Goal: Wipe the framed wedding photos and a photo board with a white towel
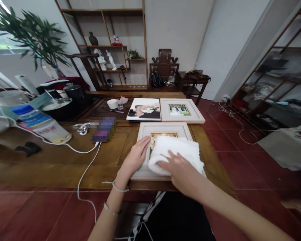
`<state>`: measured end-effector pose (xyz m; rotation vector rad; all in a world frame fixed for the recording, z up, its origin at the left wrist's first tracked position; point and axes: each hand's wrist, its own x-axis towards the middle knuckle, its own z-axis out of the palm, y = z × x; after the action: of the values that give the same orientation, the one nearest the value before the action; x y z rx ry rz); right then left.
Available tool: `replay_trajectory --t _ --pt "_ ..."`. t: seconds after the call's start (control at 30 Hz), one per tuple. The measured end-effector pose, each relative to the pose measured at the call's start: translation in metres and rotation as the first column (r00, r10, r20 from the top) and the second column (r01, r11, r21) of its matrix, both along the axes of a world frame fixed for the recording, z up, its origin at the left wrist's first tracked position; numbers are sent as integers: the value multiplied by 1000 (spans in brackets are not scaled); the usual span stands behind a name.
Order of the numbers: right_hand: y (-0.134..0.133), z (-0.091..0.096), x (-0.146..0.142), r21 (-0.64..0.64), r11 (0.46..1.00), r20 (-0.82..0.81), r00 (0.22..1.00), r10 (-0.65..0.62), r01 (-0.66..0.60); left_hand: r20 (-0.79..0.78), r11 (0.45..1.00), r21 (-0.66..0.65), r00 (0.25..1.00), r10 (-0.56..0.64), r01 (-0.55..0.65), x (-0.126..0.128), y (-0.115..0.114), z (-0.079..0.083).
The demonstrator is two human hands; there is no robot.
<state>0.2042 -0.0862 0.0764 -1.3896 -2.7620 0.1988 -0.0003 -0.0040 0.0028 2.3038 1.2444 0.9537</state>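
Note:
A light wooden picture frame (163,128) lies flat near the front edge of the wooden table (65,160). My left hand (135,157) rests flat on the frame's left border, fingers stretched out. My right hand (180,170) presses palm down on a folded white towel (177,150) that covers most of the frame's picture. Two more pictures lie behind it: an unframed photo print (144,109) on the left and a framed photo (181,110) on the right.
A phone (104,129) with a white cable (86,167) lies left of the frame. Further left sit a blue-and-white packet (43,124), kettles and a tea tray (102,107) with a white cup (112,103). Shelves stand behind and at right. Red tile floor surrounds the table.

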Motion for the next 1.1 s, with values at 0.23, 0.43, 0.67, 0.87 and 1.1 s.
replay_trajectory --t 0.23,0.43,0.67,0.87,1.1 --pt "92 -20 22 254 953 51 982 -181 163 25 1000 -7 1000 -18 18 0 -2 2" --pt "36 -10 18 32 999 37 999 12 -14 48 1000 -5 999 3 -3 1 -2 4" --pt "-42 7 45 -148 987 -101 994 49 -63 106 987 27 983 152 -156 -2 -6 -1" --pt "-39 -16 66 -29 1000 -83 997 -9 7 427 913 -358 836 346 -195 -6 2 -8" --pt "-44 -27 65 42 998 -135 990 41 -35 540 599 -783 658 525 165 -6 -25 16"
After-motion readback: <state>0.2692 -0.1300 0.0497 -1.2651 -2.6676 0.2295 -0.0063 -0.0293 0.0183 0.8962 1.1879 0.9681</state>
